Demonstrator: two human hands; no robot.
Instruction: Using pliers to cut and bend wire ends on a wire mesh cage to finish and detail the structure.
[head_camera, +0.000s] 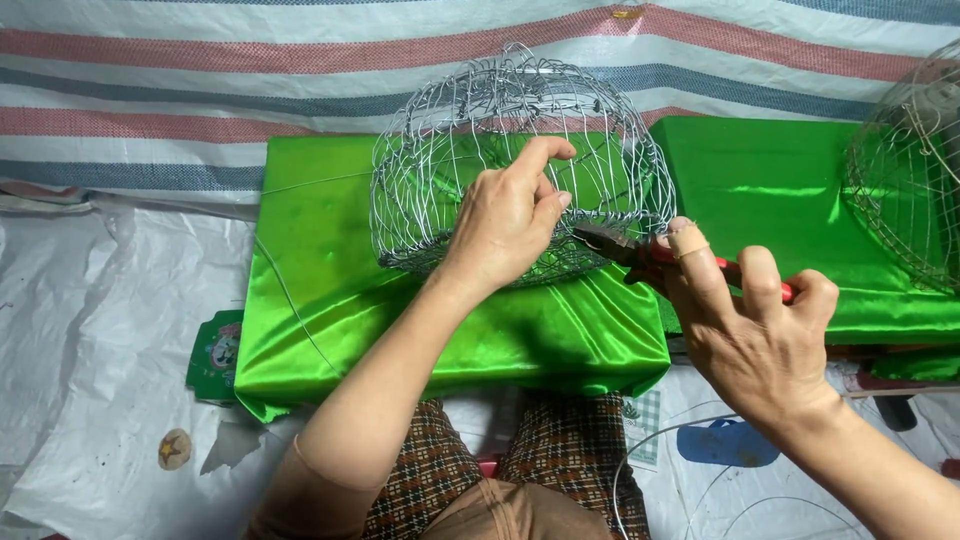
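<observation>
The left hand (508, 218) rests on the near side of a domed wire basket (515, 150), which sits mouth-down on a green satin-covered block (330, 290). Its fingers are curled into the mesh with the thumb and forefinger pinched together around the wires; the grip is closed on the basket, near its lower rim on the right-hand side.

The right hand (750, 330) holds a pair of red-handled pliers (650, 252). The fingers are wrapped over the handles, so this grip is closed on the tool. One finger of this hand carries a pale bandage near its tip. The dark nose of the pliers points left and meets the basket's rim just beside the left hand's fingertips; whether the nose is clamped on a wire cannot be told.

A second green-covered block (770, 190) stands just to the right of the first, and a second wire basket (910, 170) sits on it at the frame's right edge, partly cut off. Behind both blocks hangs a striped tarpaulin (200, 70) in red, blue and white. A white plastic sheet (90, 330) covers the floor to the left. The person's knees, in checked fabric, show below the first block. Loose lengths of wire (680, 470) lie curled on the floor near the right forearm.
</observation>
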